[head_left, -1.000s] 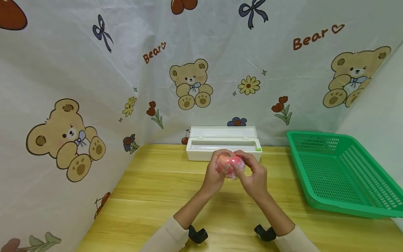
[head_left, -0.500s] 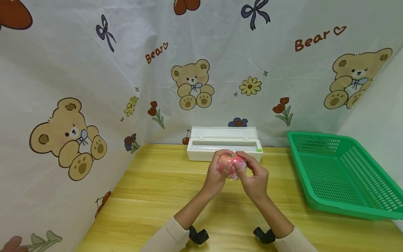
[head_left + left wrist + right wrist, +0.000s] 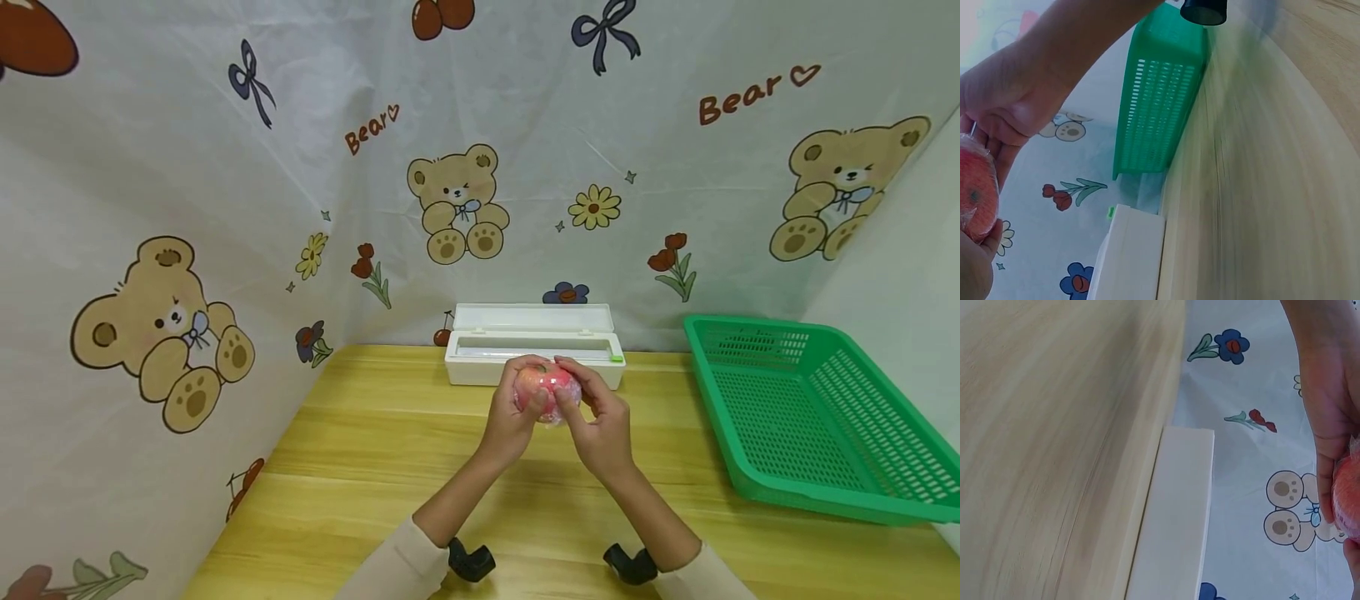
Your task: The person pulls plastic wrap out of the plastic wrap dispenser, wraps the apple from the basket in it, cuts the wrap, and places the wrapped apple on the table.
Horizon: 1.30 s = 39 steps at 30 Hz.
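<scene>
Between both hands, raised above the table, is a red and yellow apple covered in clear plastic film. My left hand grips its left side, the thumb in front and fingers behind. On the other side my right hand holds it the same way, thumb pressing the front. Crinkled film shows on the apple in the left wrist view, where its underside faces the camera. The right wrist view catches only part of the apple at the edge. Fingertips behind the fruit are hidden in the head view.
Behind the hands a white cling film box stands with its lid raised and a roll inside. A green plastic basket sits at the right of the wooden table. A bear-print cloth hangs at the back and left.
Both hands keep their hold on the wrapped apple. They shift only slightly, first a little right and then back left, partly along with the camera's own small movement.
</scene>
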### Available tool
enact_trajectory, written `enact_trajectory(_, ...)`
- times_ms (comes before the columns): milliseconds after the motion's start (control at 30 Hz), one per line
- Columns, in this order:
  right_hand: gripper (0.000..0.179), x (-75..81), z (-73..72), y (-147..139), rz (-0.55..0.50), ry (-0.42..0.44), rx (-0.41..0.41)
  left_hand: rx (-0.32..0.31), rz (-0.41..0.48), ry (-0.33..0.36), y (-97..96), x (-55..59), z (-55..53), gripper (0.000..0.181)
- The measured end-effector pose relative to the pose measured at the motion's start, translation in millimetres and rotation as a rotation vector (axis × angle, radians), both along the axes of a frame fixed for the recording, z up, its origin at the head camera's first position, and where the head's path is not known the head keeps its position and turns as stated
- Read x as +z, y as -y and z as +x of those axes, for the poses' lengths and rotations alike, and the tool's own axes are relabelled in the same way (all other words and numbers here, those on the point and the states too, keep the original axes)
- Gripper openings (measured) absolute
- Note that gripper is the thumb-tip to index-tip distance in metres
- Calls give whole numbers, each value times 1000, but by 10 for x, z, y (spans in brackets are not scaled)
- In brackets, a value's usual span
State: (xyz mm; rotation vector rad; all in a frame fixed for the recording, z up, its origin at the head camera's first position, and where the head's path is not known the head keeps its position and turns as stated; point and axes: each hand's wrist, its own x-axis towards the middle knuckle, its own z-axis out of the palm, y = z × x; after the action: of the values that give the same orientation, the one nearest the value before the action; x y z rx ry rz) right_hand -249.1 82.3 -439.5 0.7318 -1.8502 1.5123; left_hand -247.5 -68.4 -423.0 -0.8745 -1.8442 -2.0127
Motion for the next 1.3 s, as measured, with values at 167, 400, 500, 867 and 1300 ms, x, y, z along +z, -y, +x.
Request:
enact_trajectory(167,45,34,29,19,8,71,46,15,6,-3,14,6,-9,64)
enact_trajectory(400,51,72,46,24,2,136,108,34,-8,5,32,21,-4,63)
enact_trajectory(500,52,74,40,14,-20,168,163,29,-7,-2,36,27,-5,63)
enact_trajectory(867,50,70,18,-21,-53,221,158,7,-8,-22,26,-235,-208,58)
enact_trajectory(1300,45,281,187,52,99,5,1,-18,-7,56,18,-198,-176,57)
